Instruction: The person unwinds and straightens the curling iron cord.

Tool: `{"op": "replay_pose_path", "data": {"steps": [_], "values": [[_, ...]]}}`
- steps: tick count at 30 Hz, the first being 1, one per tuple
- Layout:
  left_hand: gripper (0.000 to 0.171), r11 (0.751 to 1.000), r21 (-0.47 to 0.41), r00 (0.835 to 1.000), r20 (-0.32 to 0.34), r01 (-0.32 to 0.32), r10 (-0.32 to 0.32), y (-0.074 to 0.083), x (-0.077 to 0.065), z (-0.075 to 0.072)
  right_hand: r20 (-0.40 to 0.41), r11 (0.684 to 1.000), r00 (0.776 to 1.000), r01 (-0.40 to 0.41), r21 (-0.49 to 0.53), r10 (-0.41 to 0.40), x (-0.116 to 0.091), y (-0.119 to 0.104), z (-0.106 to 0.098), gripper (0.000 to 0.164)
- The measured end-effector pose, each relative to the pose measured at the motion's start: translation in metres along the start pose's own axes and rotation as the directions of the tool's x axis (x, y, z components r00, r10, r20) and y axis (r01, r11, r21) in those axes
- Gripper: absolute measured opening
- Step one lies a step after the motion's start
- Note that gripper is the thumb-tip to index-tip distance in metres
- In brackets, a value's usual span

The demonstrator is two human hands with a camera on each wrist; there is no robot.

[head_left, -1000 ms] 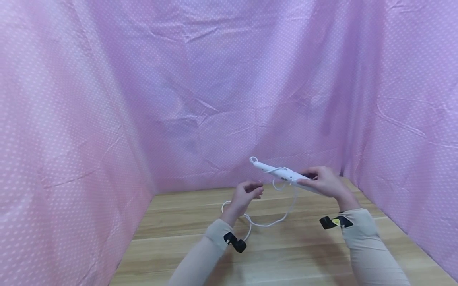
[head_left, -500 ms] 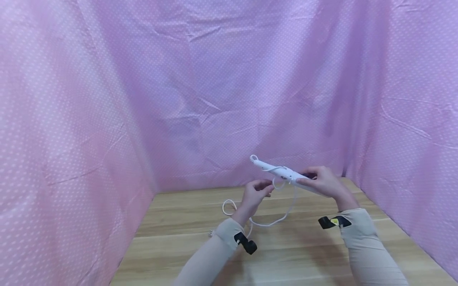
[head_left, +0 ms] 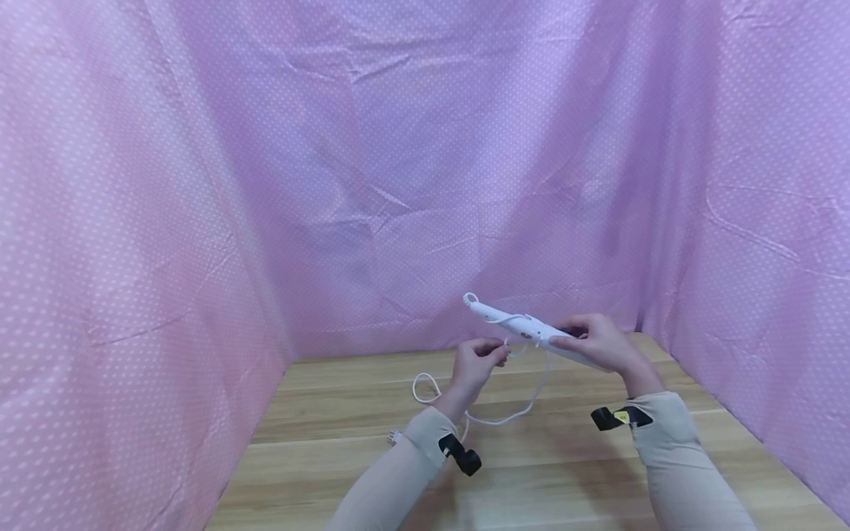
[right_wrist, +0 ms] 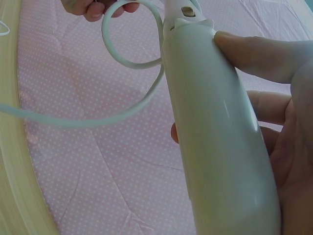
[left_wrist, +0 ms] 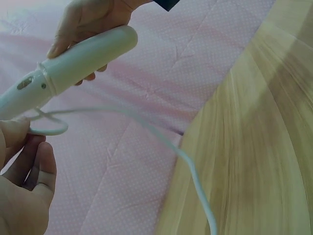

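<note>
A white hair styling iron (head_left: 546, 335) is held tilted above the table, its coiled cord end up to the left. My right hand (head_left: 603, 345) grips its thick rounded end, with the thumb along the near side in the right wrist view. The white power cord (right_wrist: 78, 122) is wound around the iron's middle and forms a small loop beneath it. My left hand (head_left: 474, 365) pinches that loop between thumb and fingertips, just left of the iron. From the loop the cord droops to the wooden table and runs behind the left forearm.
The wooden table (head_left: 319, 472) is enclosed at the back and sides by pink dotted cloth (head_left: 425, 147). Another bend of cord (head_left: 425, 389) lies on the tabletop left of my left wrist, and the plug (head_left: 395, 437) rests beside the sleeve.
My left hand has moved right to the iron and now pinches the cord loop, which is drawn slightly left. The plug has come into view. My right hand keeps its grip, almost still.
</note>
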State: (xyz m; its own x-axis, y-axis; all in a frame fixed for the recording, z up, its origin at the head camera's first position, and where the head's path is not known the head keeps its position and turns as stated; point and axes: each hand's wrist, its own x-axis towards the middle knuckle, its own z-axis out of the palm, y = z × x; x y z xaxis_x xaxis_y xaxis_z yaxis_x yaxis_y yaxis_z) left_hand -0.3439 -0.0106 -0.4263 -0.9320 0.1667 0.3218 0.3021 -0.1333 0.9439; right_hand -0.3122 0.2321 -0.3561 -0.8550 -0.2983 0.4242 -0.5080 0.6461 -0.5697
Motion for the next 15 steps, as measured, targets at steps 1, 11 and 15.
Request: {"op": "replay_pose_path", "data": {"steps": [1, 11, 15], "values": [[0.022, 1.000, 0.001, 1.000, -0.002, 0.004, -0.004, 0.000, 0.000, -0.001, 0.003, 1.000, 1.000, 0.003, 0.008, -0.003, 0.000, 0.000, 0.000, 0.026], [0.020, 0.986, -0.150, 0.997, -0.015, 0.070, -0.073, -0.011, 0.008, -0.034, 0.042, 0.996, 0.999, -0.015, 0.094, 0.011, -0.010, 0.008, -0.011, 0.024], [0.006, 0.964, -0.244, 0.992, -0.030, 0.109, -0.120, -0.009, 0.010, -0.054, 0.075, 0.993, 0.997, -0.017, 0.117, 0.008, -0.015, 0.014, -0.012, 0.024]]}}
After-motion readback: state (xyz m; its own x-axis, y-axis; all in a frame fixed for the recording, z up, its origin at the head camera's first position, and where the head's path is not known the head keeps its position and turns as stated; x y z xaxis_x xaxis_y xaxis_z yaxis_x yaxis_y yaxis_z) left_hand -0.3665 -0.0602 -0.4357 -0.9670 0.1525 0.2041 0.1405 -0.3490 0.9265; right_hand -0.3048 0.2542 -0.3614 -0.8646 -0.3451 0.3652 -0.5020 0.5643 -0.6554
